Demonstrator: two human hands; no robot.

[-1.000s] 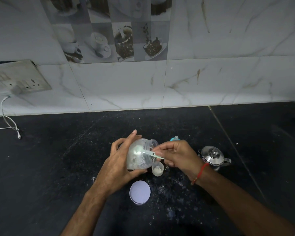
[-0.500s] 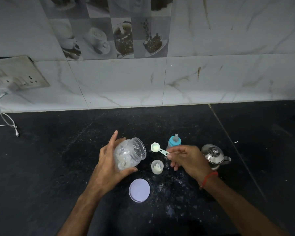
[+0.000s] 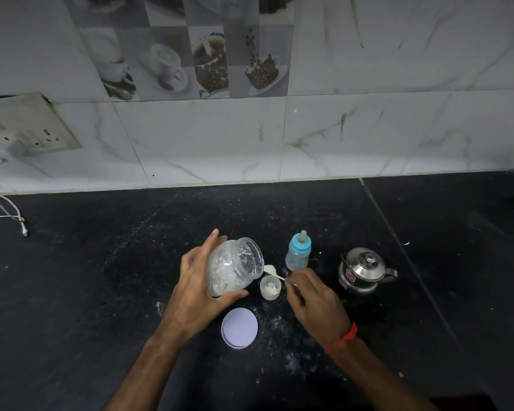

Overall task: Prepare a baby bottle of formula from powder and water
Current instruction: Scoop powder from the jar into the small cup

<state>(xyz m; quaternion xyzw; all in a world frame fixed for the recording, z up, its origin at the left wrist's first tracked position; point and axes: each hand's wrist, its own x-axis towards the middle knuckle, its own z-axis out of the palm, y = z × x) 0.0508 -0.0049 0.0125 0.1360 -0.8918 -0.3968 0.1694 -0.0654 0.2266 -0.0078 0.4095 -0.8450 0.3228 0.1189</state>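
Two hands busy, scoop poised over the small cup

Two things sit nearest you on the dark speckled stone desk (image 3: 101, 292): the round pale lilac plastic lid (image 3: 239, 328), lying flat between your forearms, and a scatter of spilled white powder beside it. Just beyond the lid, your left hand (image 3: 201, 287) is wrapped round the clear plastic powder jar (image 3: 235, 266), thumb underneath and fingers over the far side, with the jar tilted so its open mouth faces right. Your right hand (image 3: 312, 295) pinches the handle of the small white plastic measuring scoop (image 3: 272, 269), fingers curled tight on it. The scoop's long axis runs from your right fingertips up and left, its bowl just beside the jar's mouth and above the far rim of the small translucent cup (image 3: 270, 288), which already holds some powder. That cup stands between your two hands, nearer your right, so tipping the scoop looks like a short turn of the right wrist.

Further back, the clear baby bottle with the blue collar and teat (image 3: 298, 255) stands upright and capped, just beyond your right fingertips. To its right, well apart from both hands, is the small lidded steel kettle (image 3: 364, 269). Against the marbled tile wall (image 3: 368, 137), a white cable (image 3: 3, 203) hangs from the socket plate (image 3: 27, 129) at far left.
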